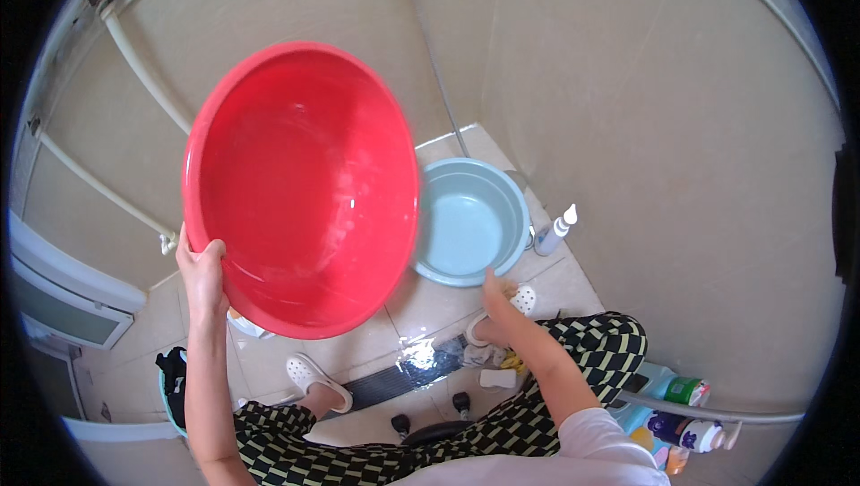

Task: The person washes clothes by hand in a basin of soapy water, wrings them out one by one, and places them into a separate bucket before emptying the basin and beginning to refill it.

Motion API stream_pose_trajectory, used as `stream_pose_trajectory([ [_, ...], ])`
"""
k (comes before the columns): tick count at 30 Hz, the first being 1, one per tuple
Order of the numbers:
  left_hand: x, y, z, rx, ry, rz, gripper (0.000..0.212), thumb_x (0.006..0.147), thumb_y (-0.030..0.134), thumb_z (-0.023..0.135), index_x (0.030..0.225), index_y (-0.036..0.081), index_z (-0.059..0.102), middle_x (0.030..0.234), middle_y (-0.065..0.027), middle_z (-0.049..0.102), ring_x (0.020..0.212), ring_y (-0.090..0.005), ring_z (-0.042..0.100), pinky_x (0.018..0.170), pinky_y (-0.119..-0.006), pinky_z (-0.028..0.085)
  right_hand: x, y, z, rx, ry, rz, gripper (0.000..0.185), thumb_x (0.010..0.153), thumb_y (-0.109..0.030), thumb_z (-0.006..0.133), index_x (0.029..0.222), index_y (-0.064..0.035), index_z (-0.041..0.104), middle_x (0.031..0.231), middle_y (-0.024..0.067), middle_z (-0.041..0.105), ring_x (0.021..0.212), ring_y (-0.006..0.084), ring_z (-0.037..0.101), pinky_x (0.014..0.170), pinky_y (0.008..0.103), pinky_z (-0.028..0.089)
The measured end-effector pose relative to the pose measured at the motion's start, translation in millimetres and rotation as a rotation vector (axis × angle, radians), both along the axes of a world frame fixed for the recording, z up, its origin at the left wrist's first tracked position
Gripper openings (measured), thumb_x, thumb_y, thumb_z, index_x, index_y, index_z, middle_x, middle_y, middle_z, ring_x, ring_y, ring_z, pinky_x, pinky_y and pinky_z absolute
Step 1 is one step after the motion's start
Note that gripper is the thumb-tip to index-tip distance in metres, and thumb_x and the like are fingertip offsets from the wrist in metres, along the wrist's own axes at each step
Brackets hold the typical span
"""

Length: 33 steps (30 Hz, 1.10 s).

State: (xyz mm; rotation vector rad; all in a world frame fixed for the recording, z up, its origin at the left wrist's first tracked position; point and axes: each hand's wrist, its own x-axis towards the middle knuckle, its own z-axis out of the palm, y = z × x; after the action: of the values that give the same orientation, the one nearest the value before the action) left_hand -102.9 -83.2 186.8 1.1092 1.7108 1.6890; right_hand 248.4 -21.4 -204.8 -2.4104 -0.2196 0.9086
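Observation:
In the head view, a large red plastic basin is raised and tilted on its side, its hollow inside turned towards me. My left hand grips its lower left rim, thumb over the edge. Right of it is a light blue plastic basin with a pale, smooth bottom; the red basin overlaps its left edge. My right hand is at the blue basin's front rim, its thumb reaching the edge. Whether those fingers are closed on the rim is unclear.
A pump bottle stands by the wall. A floor drain grate runs between my white clogs. A white soap-like block and cloths lie nearby. Bottles are at right, a tub of dark cloth at left. A hose hangs behind.

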Motion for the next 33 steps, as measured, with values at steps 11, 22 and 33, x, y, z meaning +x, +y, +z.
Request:
stream_pose_trajectory([
  [11, 8.0, 12.9, -19.0, -0.026, 0.108, 0.084, 0.056, 0.066, -0.01, 0.042, 0.121, -0.002, 0.044, 0.089, -0.0071, 0.059, 0.069, -0.0103, 0.055, 0.062, -0.022, 0.044, 51.8, -0.6, -72.5, 0.253, 0.235, 0.443, 0.056, 0.076, -0.02, 0.064, 0.123, -0.001, 0.04, 0.115, 0.0195, 0.05, 0.1, 0.034, 0.053, 0.084, 0.0411, 0.045],
  [22, 25.1, 47.2, -86.9, -0.072, -0.055, 0.044, 0.053, 0.064, -0.009, 0.044, 0.115, 0.003, 0.049, 0.085, -0.0039, 0.06, 0.065, -0.0102, 0.054, 0.057, -0.023, 0.043, 147.0, 3.4, 7.5, -0.004, -0.205, -0.035, 0.039, 0.078, -0.025, 0.057, 0.103, 0.0055, 0.058, 0.098, 0.0235, 0.061, 0.092, 0.0349, 0.06, 0.079, 0.0423, 0.046],
  [33, 36.4, 96.3, -166.7, -0.111, -0.233, -0.015, 0.052, 0.064, -0.01, 0.044, 0.114, 0.003, 0.051, 0.084, -0.0035, 0.06, 0.064, -0.0119, 0.053, 0.057, -0.023, 0.043, 204.8, 20.3, -5.0, -0.111, -0.399, 0.084, 0.025, 0.079, -0.024, 0.057, 0.09, -0.0019, 0.064, 0.091, 0.0158, 0.065, 0.085, 0.0328, 0.063, 0.069, 0.043, 0.05],
])
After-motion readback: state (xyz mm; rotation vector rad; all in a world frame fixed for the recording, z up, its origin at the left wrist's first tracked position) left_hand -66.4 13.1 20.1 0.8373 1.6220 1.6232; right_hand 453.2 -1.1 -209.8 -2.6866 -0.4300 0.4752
